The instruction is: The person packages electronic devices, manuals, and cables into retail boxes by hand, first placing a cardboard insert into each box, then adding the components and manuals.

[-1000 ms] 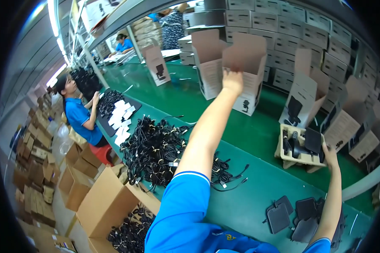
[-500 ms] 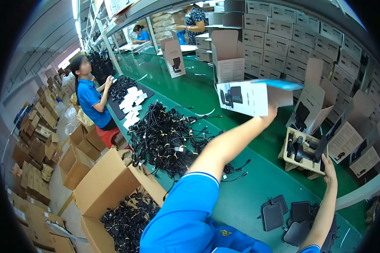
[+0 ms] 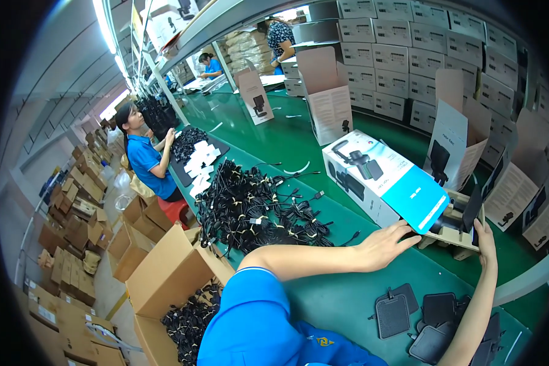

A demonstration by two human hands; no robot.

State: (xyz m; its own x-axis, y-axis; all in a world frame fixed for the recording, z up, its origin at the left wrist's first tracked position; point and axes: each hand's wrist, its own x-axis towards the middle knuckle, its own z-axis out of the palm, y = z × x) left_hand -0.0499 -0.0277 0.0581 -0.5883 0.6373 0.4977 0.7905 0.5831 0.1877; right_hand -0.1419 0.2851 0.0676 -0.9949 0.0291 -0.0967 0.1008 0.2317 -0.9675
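A white carton with a blue end flap (image 3: 378, 174) lies tilted on the green bench, its right end against a beige moulded tray (image 3: 451, 244). My left hand (image 3: 381, 247) reaches to the carton's near right corner, fingers stretched out and apart, fingertips touching the corner by the blue flap. The thumb is hard to make out. My right hand (image 3: 485, 243) grips the tray's right end. In the tray sits a black device with a flat panel (image 3: 471, 207), partly covered by the carton. Whether the tray's left end is inside the carton is hidden.
Bundled black cables (image 3: 256, 210) heap on the bench; more fill a cardboard box (image 3: 165, 274) below. Black square pads (image 3: 393, 314) lie near my right forearm. Open cartons (image 3: 457, 143) stand at right, before stacked boxes (image 3: 390, 58). A co-worker (image 3: 146, 155) sits at left.
The carton has come down and right from above the bench to the tray, its printed face turned up. My left hand moved down with it. The right hand keeps hold of the tray.
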